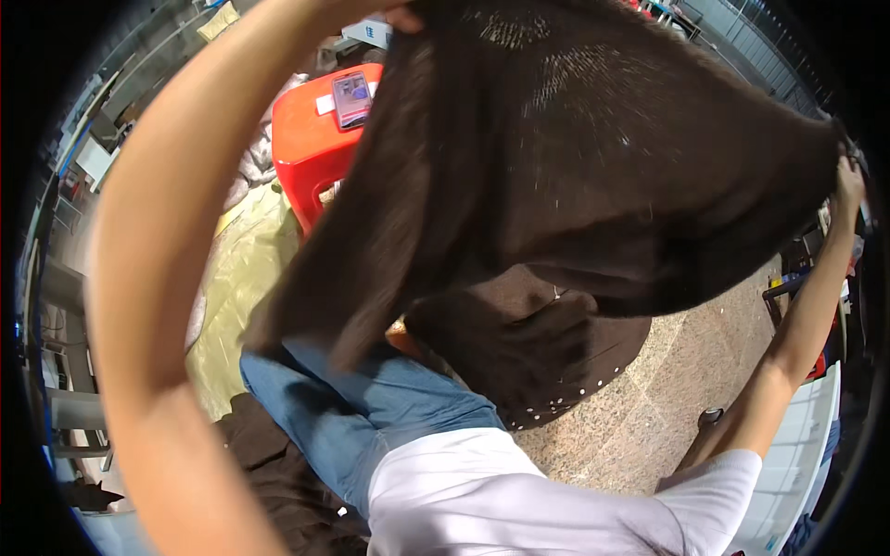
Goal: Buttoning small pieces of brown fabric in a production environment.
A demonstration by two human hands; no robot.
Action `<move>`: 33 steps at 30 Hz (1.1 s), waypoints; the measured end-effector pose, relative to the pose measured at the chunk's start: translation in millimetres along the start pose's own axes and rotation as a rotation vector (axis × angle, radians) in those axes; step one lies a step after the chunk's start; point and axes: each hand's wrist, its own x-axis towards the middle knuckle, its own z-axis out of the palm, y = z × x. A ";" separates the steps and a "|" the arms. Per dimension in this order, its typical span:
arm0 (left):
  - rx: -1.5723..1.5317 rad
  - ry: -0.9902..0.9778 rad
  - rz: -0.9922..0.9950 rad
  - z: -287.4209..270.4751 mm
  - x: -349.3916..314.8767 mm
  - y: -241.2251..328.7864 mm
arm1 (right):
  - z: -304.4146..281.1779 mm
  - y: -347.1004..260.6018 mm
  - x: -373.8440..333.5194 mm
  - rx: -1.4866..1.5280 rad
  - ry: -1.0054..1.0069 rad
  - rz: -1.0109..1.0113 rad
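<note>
A large dark brown piece of cloth (593, 176) is spread in the air in front of me, held by its two upper corners. At the top edge of the view, my left hand (400, 18) is closed on one corner, partly cut off and blurred. Far to the right, my right hand (848, 181) grips the other corner. Bright specks show on the upper part of the cloth, and its lower edge hangs in folds over my knees. Below it, another dark brown cloth (528, 357) with small white bits on its edge lies by my legs.
A red plastic stool (311, 120) carrying a phone (352, 99) stands to the left, beside a yellowish sheet (246, 287). More dark cloth (278, 468) lies at lower left. A white surface (797, 454) is at my right, over the speckled stone floor (640, 417).
</note>
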 end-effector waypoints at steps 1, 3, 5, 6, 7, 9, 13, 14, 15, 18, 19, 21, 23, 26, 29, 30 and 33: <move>-0.044 0.145 0.076 21.1 43.4 -1.9 | 1.5 3.8 -9.2 0.065 -0.009 0.025; 0.003 0.294 0.145 44.9 99.5 -3.5 | 51.4 -7.3 -80.4 0.023 0.174 -0.021; 0.203 0.777 0.594 47.4 111.2 6.3 | 36.1 -46.7 -128.0 0.177 0.265 0.215; 0.189 0.778 0.595 50.8 108.0 3.7 | 17.0 -49.9 -140.0 0.295 0.243 0.226; 0.065 0.638 0.685 53.9 98.6 -4.1 | 2.3 -47.1 -156.1 0.412 0.218 0.242; -0.037 0.398 0.710 64.1 70.0 -26.1 | -29.8 -51.8 -200.2 0.506 0.177 0.327; 0.081 0.247 0.842 98.4 11.8 -121.0 | -71.8 -31.9 -325.8 0.436 -0.150 0.547; 0.193 0.145 0.732 116.3 -9.0 -144.7 | -74.8 -33.6 -364.2 0.308 -0.248 0.435; 0.175 0.032 0.749 127.5 -32.7 -165.6 | -75.8 -27.2 -408.0 0.250 -0.327 0.587; 0.271 -0.157 0.626 164.0 -113.1 -225.3 | -83.6 -28.7 -500.2 -0.019 -0.768 0.957; 0.281 -0.205 0.569 180.8 -133.6 -240.1 | -82.0 -32.1 -522.3 0.012 -0.996 1.008; 0.361 -0.309 0.426 216.6 -171.2 -291.6 | -57.3 -53.9 -573.9 -0.088 -1.323 1.139; 0.526 -0.590 0.183 236.0 -202.9 -347.4 | -35.2 -39.1 -648.0 -0.362 -1.699 0.981; 0.562 -0.565 0.053 254.4 -229.9 -327.0 | -36.3 -6.9 -726.9 -0.505 -2.059 0.538; 0.394 -0.449 0.025 216.1 -257.4 -303.0 | -4.4 -28.4 -767.2 -0.492 -2.053 0.327; 0.374 -0.389 0.026 204.0 -266.9 -295.8 | 9.9 -37.8 -767.1 -0.437 -2.065 0.250; 0.393 -0.022 0.021 139.3 -316.1 -277.6 | 99.5 -152.6 -733.8 -0.199 -1.818 0.242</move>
